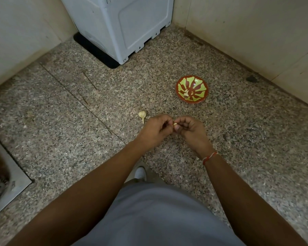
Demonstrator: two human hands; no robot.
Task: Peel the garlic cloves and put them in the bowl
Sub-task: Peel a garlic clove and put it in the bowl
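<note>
Left hand (156,129) and right hand (189,129) together, fingertips of both pinching one small garlic clove (175,124) between them. Garlic bulb (142,114) on speckled stone counter (78,121), just beyond left hand. Red-and-green bowl (191,89) with peeled cloves (186,93) farther off, beyond right hand. Red thread (209,157) around right wrist.

On the table (78,121), the garlic bulb (142,114) lies just left of the two hands, which meet over a garlic clove (175,124) between them. The bowl (182,82) sits behind and to the right, with peeled cloves (186,93) in it. The box (124,27) stands at the back, the sink (7,183) at the left.
</note>
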